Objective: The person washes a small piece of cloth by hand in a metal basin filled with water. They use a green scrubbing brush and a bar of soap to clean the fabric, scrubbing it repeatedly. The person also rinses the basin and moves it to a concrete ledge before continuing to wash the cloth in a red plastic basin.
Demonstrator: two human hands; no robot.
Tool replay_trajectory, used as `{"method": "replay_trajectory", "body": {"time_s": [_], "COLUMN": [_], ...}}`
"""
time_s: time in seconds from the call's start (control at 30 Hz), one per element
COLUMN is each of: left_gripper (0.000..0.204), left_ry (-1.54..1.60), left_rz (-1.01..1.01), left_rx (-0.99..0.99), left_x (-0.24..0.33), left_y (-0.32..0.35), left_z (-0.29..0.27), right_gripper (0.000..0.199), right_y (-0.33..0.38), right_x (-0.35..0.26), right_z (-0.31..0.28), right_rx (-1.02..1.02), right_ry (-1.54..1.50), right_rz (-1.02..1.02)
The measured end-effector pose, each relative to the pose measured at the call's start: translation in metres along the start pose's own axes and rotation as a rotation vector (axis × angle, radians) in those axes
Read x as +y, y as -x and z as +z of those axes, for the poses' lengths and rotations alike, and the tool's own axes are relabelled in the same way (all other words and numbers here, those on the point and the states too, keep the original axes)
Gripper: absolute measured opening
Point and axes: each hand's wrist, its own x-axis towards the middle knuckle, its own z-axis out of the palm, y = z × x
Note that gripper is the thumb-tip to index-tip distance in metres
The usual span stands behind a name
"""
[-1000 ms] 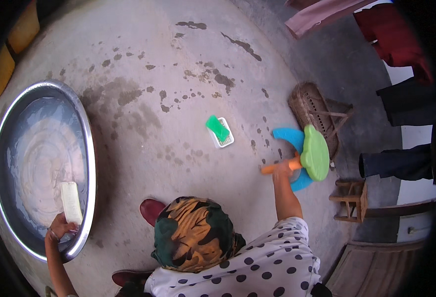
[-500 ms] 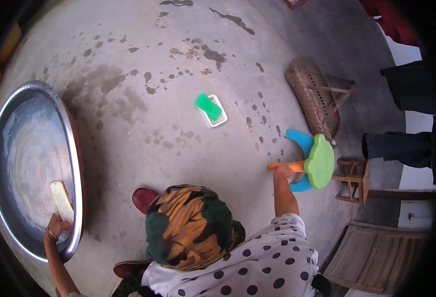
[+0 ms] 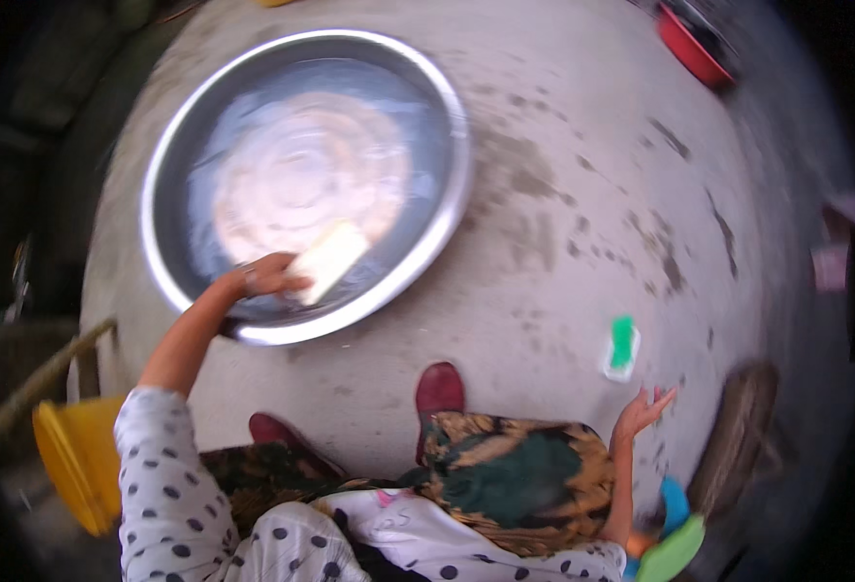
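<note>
My left hand (image 3: 277, 275) reaches over the near rim of a large round metal basin (image 3: 431, 244). Its fingers are closed round one end of a pale yellow oblong block (image 3: 330, 260), blurred, whose exact kind I cannot make out. The block is tilted above the water inside the basin. Out to the right, my right hand (image 3: 641, 412) is in the air with fingers apart, holding nothing. Just beyond it, a green sponge-like piece (image 3: 623, 341) lies on a small white dish (image 3: 620, 372) on the floor. A plastic stool (image 3: 675, 555) with green, blue and orange parts is below that hand.
A yellow bucket-like container (image 3: 78, 466) stands at the lower left beside a wooden pole (image 3: 49, 378). A red basin (image 3: 694, 48) is at the far right. To the right lies a brown woven piece (image 3: 738, 436). Wet spots mark the concrete floor (image 3: 544, 281).
My view has swung left toward the basin. My right hand has let go of the stool's orange part and opened. The left hand keeps hold of the pale block.
</note>
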Motion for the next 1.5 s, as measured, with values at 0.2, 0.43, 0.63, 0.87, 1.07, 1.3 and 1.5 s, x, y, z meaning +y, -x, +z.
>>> {"method": "replay_trajectory", "body": {"time_s": [0.2, 0.43, 0.63, 0.87, 1.07, 1.3, 1.5], "left_gripper": [0.047, 0.036, 0.052, 0.053, 0.057, 0.047, 0.035], "left_ry": [0.316, 0.584, 0.701, -0.222, 0.292, 0.206, -0.472], "left_rz": [0.083, 0.098, 0.064, -0.045, 0.065, 0.143, -0.094], "left_rx": [0.163, 0.334, 0.457, 0.327, 0.59, 0.679, 0.726], "left_x": [-0.004, 0.015, -0.019, -0.008, -0.009, -0.025, -0.056], "left_y": [0.006, -0.01, -0.039, -0.044, -0.047, -0.012, 0.092], "left_z": [0.003, -0.018, -0.018, -0.023, -0.017, -0.045, -0.103], "right_gripper": [0.028, 0.071, 0.077, 0.044, 0.049, 0.066, 0.055], "right_y": [0.047, 0.166, 0.21, 0.213, 0.21, 0.2, 0.149], "right_x": [-0.295, -0.412, -0.389, -0.351, -0.385, -0.427, -0.421], "right_z": [0.144, 0.277, 0.345, 0.373, 0.365, 0.318, 0.303], "right_rx": [-0.873, -1.258, -1.438, -1.17, -1.612, -1.676, -1.679], "right_ry": [-0.461, 0.063, 0.391, 0.65, 0.25, 0.231, 1.014], "right_rz": [-0.461, -1.685, -1.699, -1.717, -0.557, -0.782, -1.452]}}
